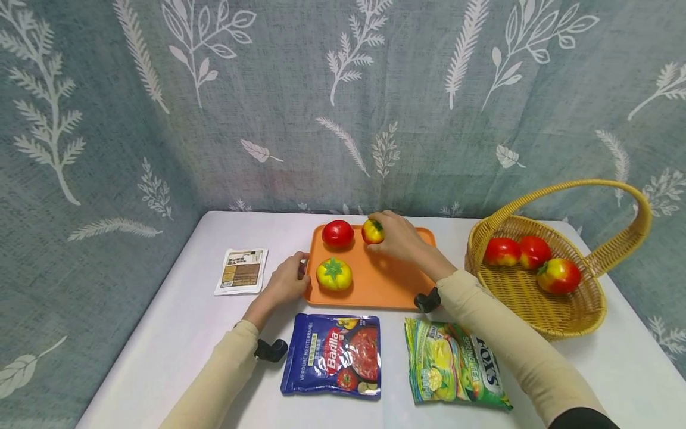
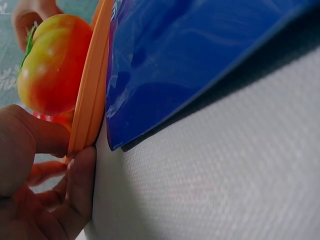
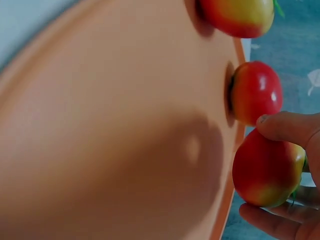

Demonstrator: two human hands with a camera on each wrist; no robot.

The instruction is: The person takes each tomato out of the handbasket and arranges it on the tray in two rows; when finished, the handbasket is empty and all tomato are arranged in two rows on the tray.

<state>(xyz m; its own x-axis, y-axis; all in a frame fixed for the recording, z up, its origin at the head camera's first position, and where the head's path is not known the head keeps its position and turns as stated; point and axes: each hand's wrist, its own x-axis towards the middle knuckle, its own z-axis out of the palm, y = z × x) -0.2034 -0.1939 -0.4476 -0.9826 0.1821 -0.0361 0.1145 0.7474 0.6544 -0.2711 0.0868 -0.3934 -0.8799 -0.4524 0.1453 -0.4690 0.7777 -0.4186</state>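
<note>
An orange tray (image 1: 386,283) lies on the white table. My left hand (image 1: 287,280) grips its left rim, with the thumb over the edge and fingers below in the left wrist view. My right hand (image 1: 399,238) holds a red and yellow tomato (image 1: 373,232) by its sides over the tray's back half; the right wrist view shows this tomato (image 3: 267,170) between thumb and fingers. Two more tomatoes sit on the tray: a red one (image 1: 338,234) at the back left and a yellow one with a green leafy top (image 1: 334,274) at the front left.
To the right stands a wicker basket (image 1: 504,292) with a tall handle and three tomatoes (image 1: 558,276) inside. A blue Barilla sauce pouch (image 1: 332,357) and a green snack bag (image 1: 455,363) lie in front of the tray. A small white packet (image 1: 241,271) is at the left.
</note>
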